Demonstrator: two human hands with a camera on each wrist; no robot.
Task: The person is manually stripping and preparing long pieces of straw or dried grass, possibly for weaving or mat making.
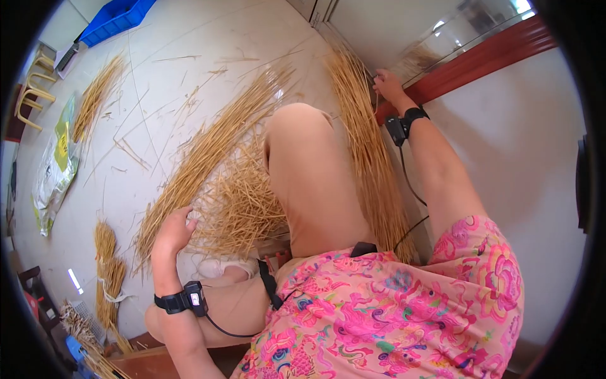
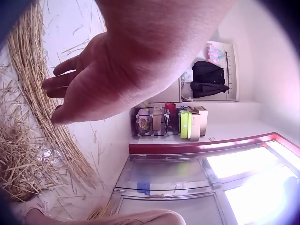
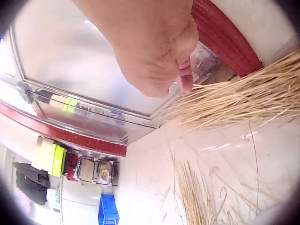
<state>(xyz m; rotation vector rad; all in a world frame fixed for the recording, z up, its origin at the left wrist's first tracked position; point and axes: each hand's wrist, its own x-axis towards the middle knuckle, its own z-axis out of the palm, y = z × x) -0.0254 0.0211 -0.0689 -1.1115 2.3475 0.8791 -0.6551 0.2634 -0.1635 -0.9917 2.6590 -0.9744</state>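
My right hand [image 1: 389,85] reaches to the top end of a long straw bundle [image 1: 363,126] lying along the wall. Its fingers are curled at the straw tips, and a thin pale stalk [image 1: 377,101] shows below the fingertips. From the right wrist view, the hand [image 3: 154,61] covers most of that grip. Held over the lower end of a second long straw bundle [image 1: 208,148], my left hand [image 1: 173,234] has loosely extended fingers and carries nothing. Short, tangled straw [image 1: 246,202] is heaped between that bundle and my raised knee.
A glass door with a red sill [image 1: 486,60] stands beside the right hand. Leftward lie a small straw bundle [image 1: 95,101], a plastic bag [image 1: 60,164] and a tied bundle [image 1: 107,271]. The blue crate [image 1: 117,22] sits far back. Loose stalks litter the tiles.
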